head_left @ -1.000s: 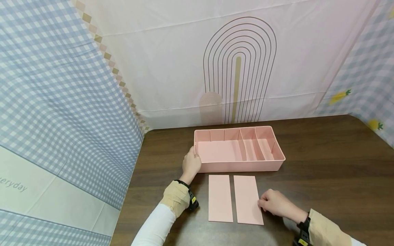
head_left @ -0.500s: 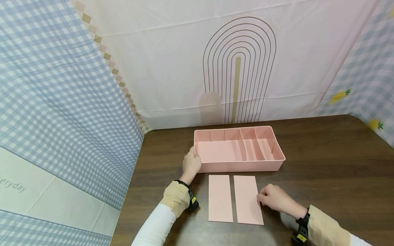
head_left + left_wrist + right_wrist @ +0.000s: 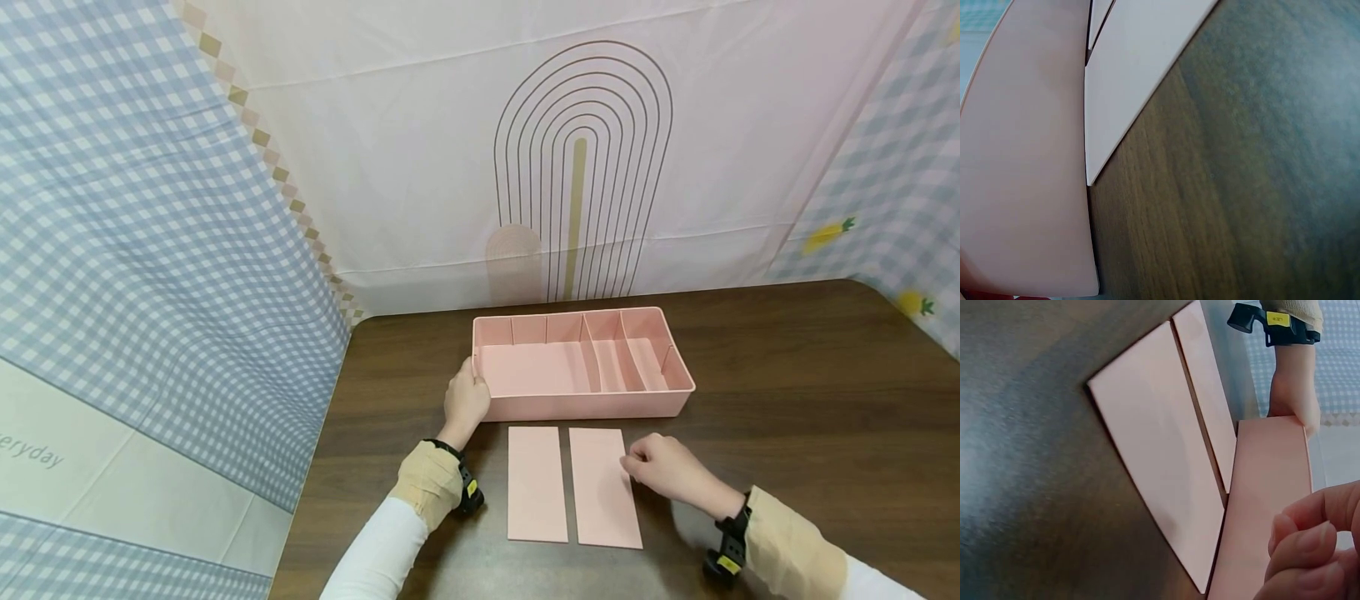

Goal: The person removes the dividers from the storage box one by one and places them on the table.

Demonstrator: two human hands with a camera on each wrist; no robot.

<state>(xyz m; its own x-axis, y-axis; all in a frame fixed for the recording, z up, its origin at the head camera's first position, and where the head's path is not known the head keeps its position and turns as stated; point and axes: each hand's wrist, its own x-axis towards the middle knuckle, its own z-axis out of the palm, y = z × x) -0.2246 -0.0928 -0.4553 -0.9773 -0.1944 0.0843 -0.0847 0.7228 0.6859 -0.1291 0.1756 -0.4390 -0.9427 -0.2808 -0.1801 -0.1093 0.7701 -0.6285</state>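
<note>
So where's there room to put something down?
The table is bare right of the box, with a smaller patch left of the left grip. The box's big left section is bare too. In front is crowded: two boards, right grip beside them.

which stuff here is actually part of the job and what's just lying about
Part of the job, it seems:
pink divided box, gripped by the left hand
left pink panel
right pink panel, near the right hand

Just surroundings:
wooden table
arch-print cloth
blue checked cloth
</note>
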